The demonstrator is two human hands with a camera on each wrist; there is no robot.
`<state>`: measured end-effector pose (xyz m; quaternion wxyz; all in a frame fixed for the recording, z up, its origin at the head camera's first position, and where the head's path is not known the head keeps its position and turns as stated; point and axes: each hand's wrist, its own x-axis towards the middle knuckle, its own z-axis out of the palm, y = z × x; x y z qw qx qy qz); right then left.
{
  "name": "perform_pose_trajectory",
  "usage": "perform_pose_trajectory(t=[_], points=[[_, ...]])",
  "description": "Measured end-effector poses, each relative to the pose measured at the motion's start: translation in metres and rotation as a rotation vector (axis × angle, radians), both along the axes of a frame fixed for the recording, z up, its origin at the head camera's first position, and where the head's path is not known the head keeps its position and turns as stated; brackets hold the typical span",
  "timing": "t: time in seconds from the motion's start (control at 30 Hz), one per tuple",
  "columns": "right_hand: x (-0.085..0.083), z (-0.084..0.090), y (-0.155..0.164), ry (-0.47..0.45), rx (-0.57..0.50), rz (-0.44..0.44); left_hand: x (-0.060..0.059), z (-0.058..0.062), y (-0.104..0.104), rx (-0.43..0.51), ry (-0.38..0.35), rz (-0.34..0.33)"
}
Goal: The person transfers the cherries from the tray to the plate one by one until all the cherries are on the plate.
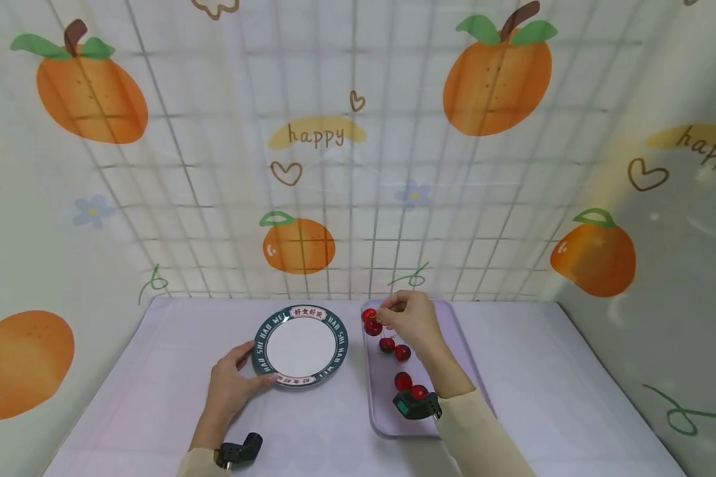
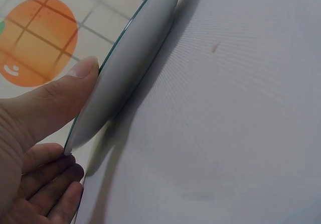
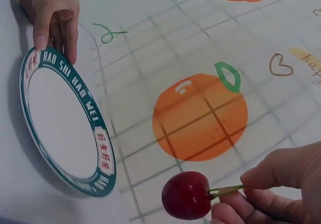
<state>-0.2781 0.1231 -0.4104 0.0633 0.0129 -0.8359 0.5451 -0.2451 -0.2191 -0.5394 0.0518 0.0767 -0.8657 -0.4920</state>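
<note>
A cherry sits just beyond the right hand, its stem pinched by thumb and fingers, while the left hand (thumb on top) grips the plate.

At the head view's lower centre, the bench is leaving narrow passage between plate and tray; cherries are obstructing the tray's left side, a sleeve its lower right.

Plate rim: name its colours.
Green plate rim, white lettering, red characters on white panels; clearest in right wrist view.
</note>
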Motion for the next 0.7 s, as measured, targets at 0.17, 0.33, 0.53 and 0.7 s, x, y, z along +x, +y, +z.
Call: perform_pose_trajectory(t=[0.17, 0.33, 0.53, 0.7], points=[[0.000, -0.006, -0.016, -0.004, 0.015, -0.011, 0.001, -0.004, -0.001, -0.017, 0.006, 0.004], [0.000, -0.015, -0.032, -0.026, 0.010, -0.008, 0.002, -0.009, -0.002, -0.027, 0.011, -0.002], [-0.003, -0.022, -0.048, -0.031, 0.007, 0.017, -0.001, -0.009, -0.001, -0.035, 0.033, -0.005], [-0.008, -0.029, -0.057, -0.033, 0.027, 0.043, -0.003, -0.004, 0.000, -0.028, 0.040, 0.001]])
